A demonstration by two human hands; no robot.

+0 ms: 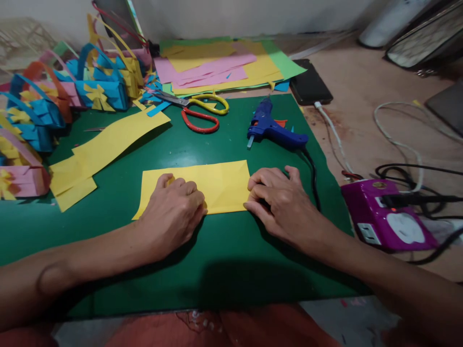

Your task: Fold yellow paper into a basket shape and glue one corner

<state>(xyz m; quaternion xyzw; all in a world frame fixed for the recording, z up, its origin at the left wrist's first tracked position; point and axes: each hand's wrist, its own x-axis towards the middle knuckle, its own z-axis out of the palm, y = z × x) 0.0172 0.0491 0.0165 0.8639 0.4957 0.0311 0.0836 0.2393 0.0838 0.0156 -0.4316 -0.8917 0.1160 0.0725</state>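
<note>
A strip of yellow paper lies lengthwise on the green mat in front of me, with faint creases across it. My left hand rests on its left half, fingers curled down near the lower edge. At the right end, my right hand pinches the paper's edge between thumb and fingers. Beyond the strip lie scissors with one red and one yellow handle, and a blue glue gun. More yellow paper lies to the left, curling up at its far end.
Several small paper baskets stand along the left side. Stacked coloured sheets lie at the back beside paper scraps. On the right are a black phone on a white cable and a purple power socket box with black cords.
</note>
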